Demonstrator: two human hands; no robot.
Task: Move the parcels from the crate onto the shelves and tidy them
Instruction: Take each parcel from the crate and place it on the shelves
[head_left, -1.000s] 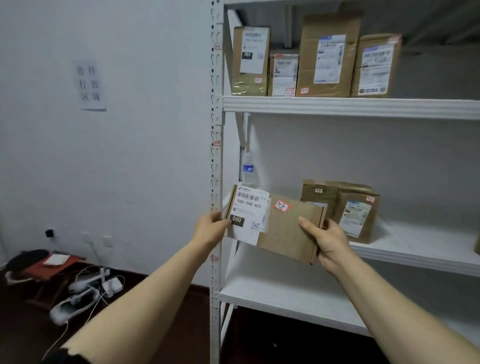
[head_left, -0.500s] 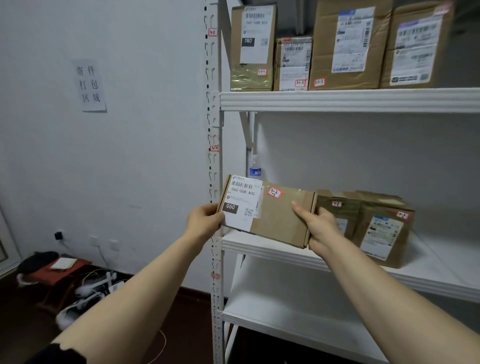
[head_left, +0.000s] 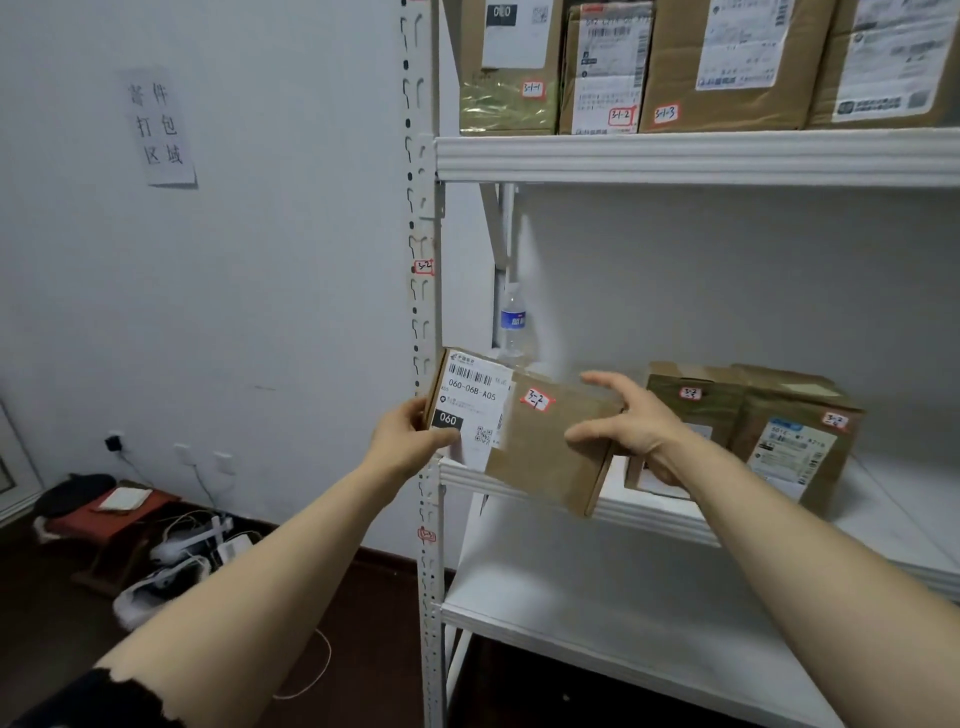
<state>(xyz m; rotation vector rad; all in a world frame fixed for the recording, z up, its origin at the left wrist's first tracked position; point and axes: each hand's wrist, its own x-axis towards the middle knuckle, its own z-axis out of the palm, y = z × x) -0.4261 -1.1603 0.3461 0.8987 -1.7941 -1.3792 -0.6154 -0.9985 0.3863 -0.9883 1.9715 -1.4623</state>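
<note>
— What's the room like?
— White wall (head_left: 260, 312) on the left, a paper sign (head_left: 162, 130) taped on it, sockets (head_left: 203, 457) low down.
— And the floor?
— Dark floor (head_left: 363, 639); a red stool (head_left: 106, 522) and white clutter (head_left: 182, 551) by the wall.

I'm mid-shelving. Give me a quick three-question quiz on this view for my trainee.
1. True or false: a water bottle stands behind the held parcel.
2. The parcel's red sticker reads: A 3-1-2, B 3-2-1, C 3-1-3.
3. Which of the hands grips the parcel's end with the white shipping label?
Key: 1 true; 2 B; 3 the left hand.
</note>
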